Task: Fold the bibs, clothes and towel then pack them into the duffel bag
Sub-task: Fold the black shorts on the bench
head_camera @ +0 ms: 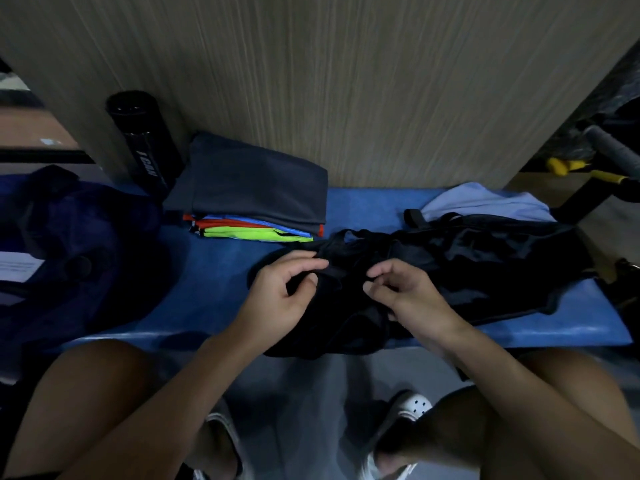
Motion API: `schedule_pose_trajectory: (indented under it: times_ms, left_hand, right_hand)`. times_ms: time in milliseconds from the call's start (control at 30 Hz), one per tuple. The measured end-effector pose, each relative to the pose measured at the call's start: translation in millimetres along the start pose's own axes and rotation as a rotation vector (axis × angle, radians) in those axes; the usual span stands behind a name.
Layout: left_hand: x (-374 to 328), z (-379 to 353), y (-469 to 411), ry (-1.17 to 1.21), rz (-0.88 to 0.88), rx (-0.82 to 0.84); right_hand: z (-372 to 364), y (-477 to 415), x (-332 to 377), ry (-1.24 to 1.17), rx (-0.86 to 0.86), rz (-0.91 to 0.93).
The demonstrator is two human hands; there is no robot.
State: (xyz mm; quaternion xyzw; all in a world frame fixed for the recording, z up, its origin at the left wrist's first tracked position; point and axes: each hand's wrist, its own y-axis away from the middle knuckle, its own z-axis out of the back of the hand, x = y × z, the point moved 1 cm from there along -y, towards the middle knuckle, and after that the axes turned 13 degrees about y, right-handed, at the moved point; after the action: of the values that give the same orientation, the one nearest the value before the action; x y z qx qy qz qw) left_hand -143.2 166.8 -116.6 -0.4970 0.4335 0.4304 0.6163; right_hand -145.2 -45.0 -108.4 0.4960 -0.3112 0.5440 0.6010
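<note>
Item: black garment (485,268), crumpled on table (214,271) | left hand (289,294), right hand (407,296): both pinching the cloth | risk: loose cloth may bunch, fold crooked, or slip off the front edge

Head view looks steeply down, close over bench (221,271).

A black garment (450,268) sprawls across a blue worktop (214,271). Behind it, red, blue and neon-green bibs (249,232) lie under dark grey clothes (256,181), beside a black bottle (145,147) lettered in white. A navy bag (69,237) sits left, a pale blue towel (485,202) right, against a grey-brown streaked wall (346,81).
</note>
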Motion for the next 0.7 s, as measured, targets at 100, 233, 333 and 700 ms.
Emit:
schedule_pose_trajectory:
  times_ms: [100,233,333,700]
  left_hand:
    - [-3,-3,0,0.055,0.033,0.023]
    - [-5,-9,-1,0.109,0.042,0.027]
    - [-2,-11,-3,0.115,0.064,0.058]
    - [-2,-15,0,0.143,0.059,0.035]
  right_hand:
    - [-9,1,9,-0.324,0.157,-0.024]
    - [-14,0,11,-0.173,0.158,0.14]
    - [-19,-4,9,0.039,0.062,0.317]
    - [-23,-23,13,0.342,-0.237,0.519]
